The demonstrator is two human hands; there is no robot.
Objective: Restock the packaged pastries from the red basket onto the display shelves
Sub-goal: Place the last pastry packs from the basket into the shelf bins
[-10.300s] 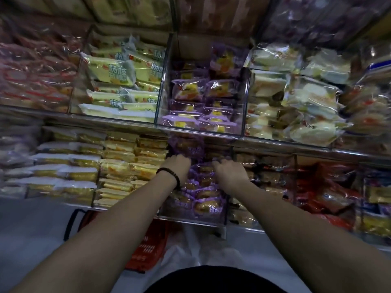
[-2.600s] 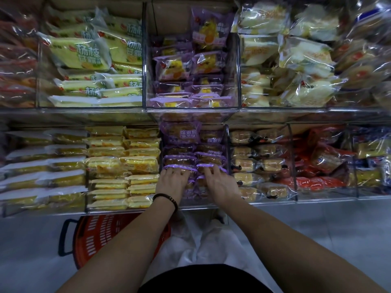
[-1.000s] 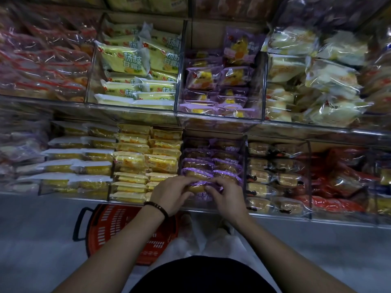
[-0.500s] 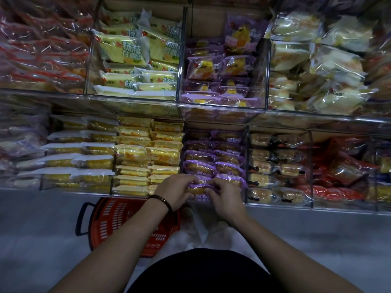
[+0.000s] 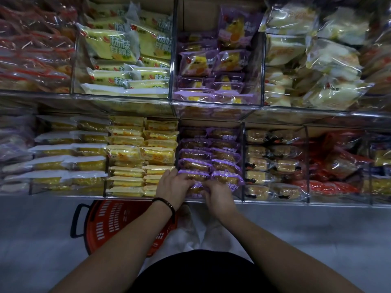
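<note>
Purple film wraps the pastry packet (image 5: 195, 188) you hold at the front edge of the lower shelf's middle compartment (image 5: 242, 161). Its long axis runs left to right, parallel to the shelf edge, like the rows of purple packets (image 5: 196, 163) behind it, which sit two abreast. Golden-brown pastry shows through the clear part of the wrap. Your left hand (image 5: 173, 185) curls over its left end and your right hand (image 5: 218, 194) pinches its right end, so the hands sit close together with the packet between them. Your fingers cover most of it, its print is unreadable, and you cannot tell whether it rests on the shelf floor. The red basket (image 5: 114, 220) stands on the floor below the shelf, partly behind your left forearm; its contents are hard to make out.
</note>
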